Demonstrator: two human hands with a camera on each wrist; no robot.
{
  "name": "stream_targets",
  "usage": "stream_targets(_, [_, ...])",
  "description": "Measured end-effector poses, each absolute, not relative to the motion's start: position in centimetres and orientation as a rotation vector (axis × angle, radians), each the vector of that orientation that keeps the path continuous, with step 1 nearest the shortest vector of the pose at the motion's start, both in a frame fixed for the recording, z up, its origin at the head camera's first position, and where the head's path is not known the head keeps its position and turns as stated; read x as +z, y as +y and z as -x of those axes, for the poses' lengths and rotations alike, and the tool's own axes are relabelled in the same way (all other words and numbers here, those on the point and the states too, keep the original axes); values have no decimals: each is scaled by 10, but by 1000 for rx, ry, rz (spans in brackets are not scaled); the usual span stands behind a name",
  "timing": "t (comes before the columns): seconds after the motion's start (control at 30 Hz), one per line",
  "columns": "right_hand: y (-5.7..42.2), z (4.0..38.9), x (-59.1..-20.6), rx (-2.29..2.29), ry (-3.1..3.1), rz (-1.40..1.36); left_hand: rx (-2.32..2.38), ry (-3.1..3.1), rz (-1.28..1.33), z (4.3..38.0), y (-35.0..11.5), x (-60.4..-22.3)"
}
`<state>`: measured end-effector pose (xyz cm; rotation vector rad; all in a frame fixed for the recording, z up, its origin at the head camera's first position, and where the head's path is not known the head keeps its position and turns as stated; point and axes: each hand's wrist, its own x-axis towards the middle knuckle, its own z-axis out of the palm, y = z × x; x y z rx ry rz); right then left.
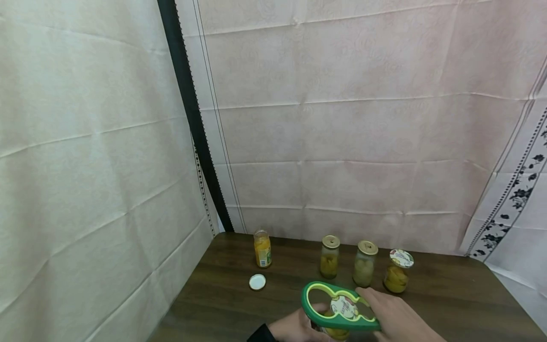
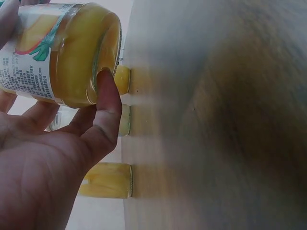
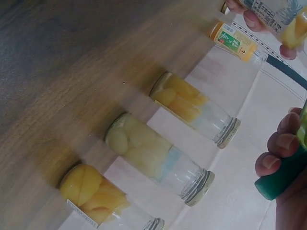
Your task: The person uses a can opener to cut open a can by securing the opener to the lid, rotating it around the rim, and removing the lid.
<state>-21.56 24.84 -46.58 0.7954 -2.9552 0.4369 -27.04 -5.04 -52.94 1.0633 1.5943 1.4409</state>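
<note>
While my L hand (image 1: pixel 301 327) holds fruit jar (image 2: pixel 72 55) off table (image 1: pixel 205 294), fingers curled round, one tip at base prob. for support, R hand (image 1: pixel 397 316) grips green opener (image 1: pixel 342 323) by one end; lid (image 1: pixel 344 307) shows thru frame, contact unclear. Lidded jars (image 1: pixel 364 270) stand behind, prob. for elbow room.

Dark wooden table (image 1: pixel 209 304): lidless jar (image 1: pixel 262 251) at left, white lid (image 1: pixel 257 282) near it, three capped jars (image 1: pixel 364 270) farther right.

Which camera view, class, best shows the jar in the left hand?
The left wrist view: the held jar appears large, label and base visible. The head view shows mainly its lid through the green opener; the right wrist view shows only part, cut off.
</note>
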Motion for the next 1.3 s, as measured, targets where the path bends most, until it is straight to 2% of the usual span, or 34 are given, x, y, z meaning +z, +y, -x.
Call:
stream_targets(0.43, [254, 215, -468, 467, -2924, -839, 1436, 1638, -1039, 272, -48, -528])
stream_targets(0.8, [257, 215, -468, 397, -2906, -742, 1466, 1668, -1009, 273, -47, -533])
stream_targets(1.1, [263, 217, -472, 404, -2842, -738, 1474, 1774, -921, 269, -67, -533])
stream_targets(1.3, [265, 219, -475, 398, -2821, -741, 1497, 1780, -971, 270, -71, -534])
